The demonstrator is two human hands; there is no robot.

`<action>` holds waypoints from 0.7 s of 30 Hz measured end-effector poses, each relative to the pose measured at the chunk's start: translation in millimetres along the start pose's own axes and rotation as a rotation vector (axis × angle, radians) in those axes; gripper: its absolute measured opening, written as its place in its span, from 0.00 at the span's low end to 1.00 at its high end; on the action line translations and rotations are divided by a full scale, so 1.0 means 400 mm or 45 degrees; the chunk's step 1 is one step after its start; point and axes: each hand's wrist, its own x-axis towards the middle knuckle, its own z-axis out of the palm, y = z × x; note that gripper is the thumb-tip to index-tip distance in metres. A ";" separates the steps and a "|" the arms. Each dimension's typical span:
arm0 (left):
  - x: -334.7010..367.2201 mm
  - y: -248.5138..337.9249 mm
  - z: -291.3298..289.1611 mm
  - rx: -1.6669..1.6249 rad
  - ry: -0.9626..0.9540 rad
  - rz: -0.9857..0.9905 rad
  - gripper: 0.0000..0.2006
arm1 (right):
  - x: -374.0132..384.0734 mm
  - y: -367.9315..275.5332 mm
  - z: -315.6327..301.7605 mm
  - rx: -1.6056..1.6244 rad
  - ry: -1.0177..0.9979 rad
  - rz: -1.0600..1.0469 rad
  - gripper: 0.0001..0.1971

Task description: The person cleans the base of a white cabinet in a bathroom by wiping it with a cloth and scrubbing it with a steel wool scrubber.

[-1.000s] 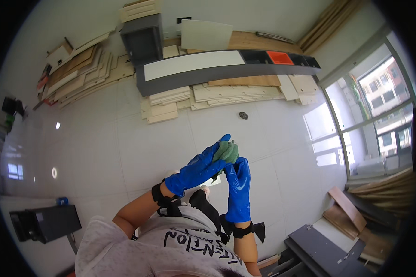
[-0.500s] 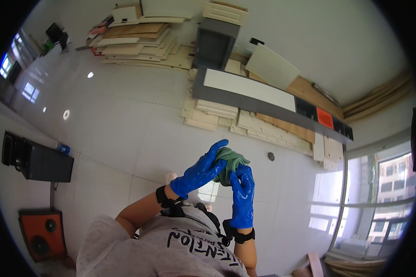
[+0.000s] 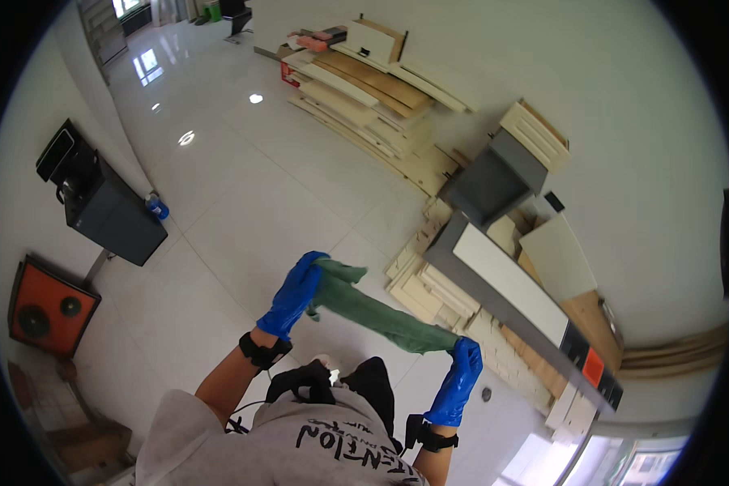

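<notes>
A green cloth [image 3: 373, 313] is stretched in the air between my two hands, above the tiled floor. My left hand [image 3: 298, 293], in a blue rubber glove, is closed on the cloth's left end; a loose flap hangs out beside it. On the other side my right hand [image 3: 460, 374], gloved the same way, pinches the right end. The cloth sags a little and is folded along its length.
Stacked cream and wood panels [image 3: 373, 97] lie along the far wall. To the right, a long grey cabinet [image 3: 502, 300] rests over more boards. At left stand a dark grey cabinet [image 3: 117, 212], a blue bottle [image 3: 157, 206] and an orange-fronted speaker [image 3: 50, 306].
The bunched cloth is now spread out between my hands, which have moved apart, the left one leftward and the right one right and down. The whole view has turned toward the left.
</notes>
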 end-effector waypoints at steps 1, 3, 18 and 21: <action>0.018 -0.024 -0.014 0.039 0.134 0.055 0.12 | 0.034 0.017 0.024 -0.007 0.003 -0.042 0.09; 0.039 -0.082 -0.067 0.279 0.367 0.127 0.13 | 0.098 0.044 0.067 -0.011 -0.078 -0.060 0.09; 0.307 0.077 -0.276 -0.194 0.745 -0.098 0.12 | 0.688 0.114 0.526 0.144 -0.559 -0.003 0.07; 0.331 0.098 -0.339 -0.319 0.912 -0.040 0.13 | 0.766 0.110 0.692 0.176 -0.780 -0.121 0.06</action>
